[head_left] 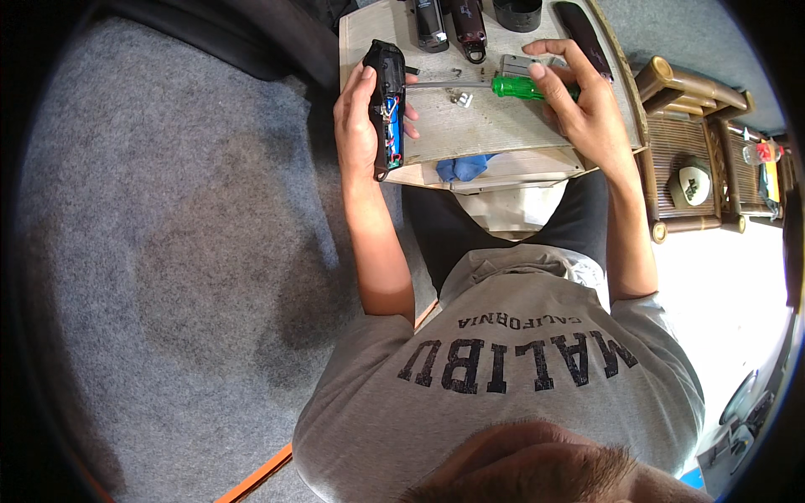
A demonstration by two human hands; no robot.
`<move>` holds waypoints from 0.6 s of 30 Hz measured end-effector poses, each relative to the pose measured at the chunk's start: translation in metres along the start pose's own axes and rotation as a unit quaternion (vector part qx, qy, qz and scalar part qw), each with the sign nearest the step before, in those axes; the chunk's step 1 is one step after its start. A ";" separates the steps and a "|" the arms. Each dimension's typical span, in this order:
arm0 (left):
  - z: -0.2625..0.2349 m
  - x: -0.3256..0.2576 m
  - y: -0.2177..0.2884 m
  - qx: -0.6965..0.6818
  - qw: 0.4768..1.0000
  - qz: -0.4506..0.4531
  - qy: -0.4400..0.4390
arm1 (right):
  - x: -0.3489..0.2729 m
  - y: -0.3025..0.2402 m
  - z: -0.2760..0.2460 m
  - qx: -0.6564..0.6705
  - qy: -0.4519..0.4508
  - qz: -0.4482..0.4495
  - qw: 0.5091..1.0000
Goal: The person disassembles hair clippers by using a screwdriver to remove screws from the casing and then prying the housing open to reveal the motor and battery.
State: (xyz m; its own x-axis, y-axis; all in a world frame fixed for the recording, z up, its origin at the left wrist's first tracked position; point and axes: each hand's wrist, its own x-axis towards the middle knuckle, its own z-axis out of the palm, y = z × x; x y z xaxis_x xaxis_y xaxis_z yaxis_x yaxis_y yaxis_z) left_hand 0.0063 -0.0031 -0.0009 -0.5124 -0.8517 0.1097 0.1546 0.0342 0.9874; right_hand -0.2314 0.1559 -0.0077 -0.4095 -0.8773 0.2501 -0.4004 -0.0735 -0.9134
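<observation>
Clipper [389,75] sits at twelve o'clock in the head view, a long black plastic shell standing nearly lengthwise over the table [478,134]; its lower half lies open, baring a smooth blue part [392,130] and thin tangled wires [388,107]. Screwdriver [520,87], at one o'clock, has a glossy green ribbed handle and a slim metal shaft pointing to nine o'clock; its tip is at the clipper's edge, though whether it touches cannot be told. The tabletop is pale and wood-grained, strewn with tiny screws [457,73], a white angular piece [462,100] and a flat toothed metal blade [518,64]. Toward its twelve o'clock edge lie a black clipper [430,25], a dark red clipper [469,30] and a round black cup [517,14]. Crumpled blue cloth [461,168] rests in the drawer [524,163] at one o'clock.

The left hand [359,121] grasps the clipper, thumb along its nine o'clock side, fingers wrapped behind with tips emerging at three o'clock. The right hand [583,105], toward two o'clock, loosely holds the handle: thumb laid over it, index finger arched above, other fingers partly hidden. Both forearms reach up from six o'clock, elbows bent outward.
</observation>
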 end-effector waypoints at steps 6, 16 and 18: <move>-0.001 0.001 -0.001 -0.002 1.000 0.005 0.005 | 0.004 0.017 0.000 -0.016 0.009 -0.116 0.993; -0.001 0.001 0.000 0.004 1.000 0.002 0.001 | 0.001 0.011 0.003 -0.083 -0.011 -0.145 0.986; -0.001 0.001 0.000 0.004 1.000 0.003 0.001 | -0.001 0.007 0.003 -0.079 -0.032 -0.112 0.990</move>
State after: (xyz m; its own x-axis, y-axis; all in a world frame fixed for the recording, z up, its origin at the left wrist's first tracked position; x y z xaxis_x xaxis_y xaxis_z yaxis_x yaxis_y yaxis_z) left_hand 0.0067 -0.0046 -0.0010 -0.5096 -0.8527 0.1149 0.1502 0.0433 0.9877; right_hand -0.2316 0.1546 -0.0151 -0.2460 -0.8758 0.4153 -0.6013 -0.1982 -0.7741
